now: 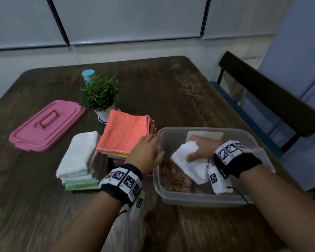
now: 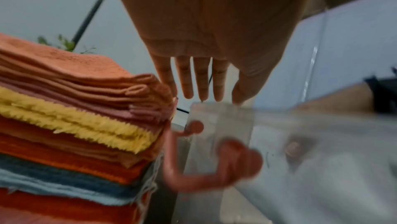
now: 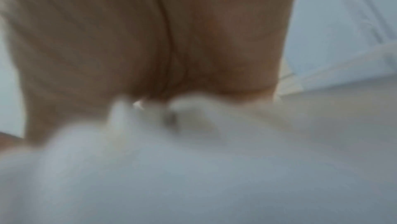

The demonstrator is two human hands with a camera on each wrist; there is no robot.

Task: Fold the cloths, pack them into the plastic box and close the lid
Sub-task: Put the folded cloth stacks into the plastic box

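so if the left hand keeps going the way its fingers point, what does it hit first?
Probably the plastic box: the left hand is open, fingers straight, tips right at its near-left rim beside the orange cloth stack. Whether they already touch is unclear.

The right wrist view is almost wholly blurred: the right hand (image 3: 150,41) fills the upper frame, its fingers lost behind the white cloth (image 3: 193,168). In the left wrist view the plastic box (image 2: 221,125) wall and its pink latch (image 2: 214,168) at lower centre are smeared. In the head view, the left hand (image 1: 145,155) is motion-blurred, and the box's brown patterned cloth (image 1: 175,179) lies partly covered.
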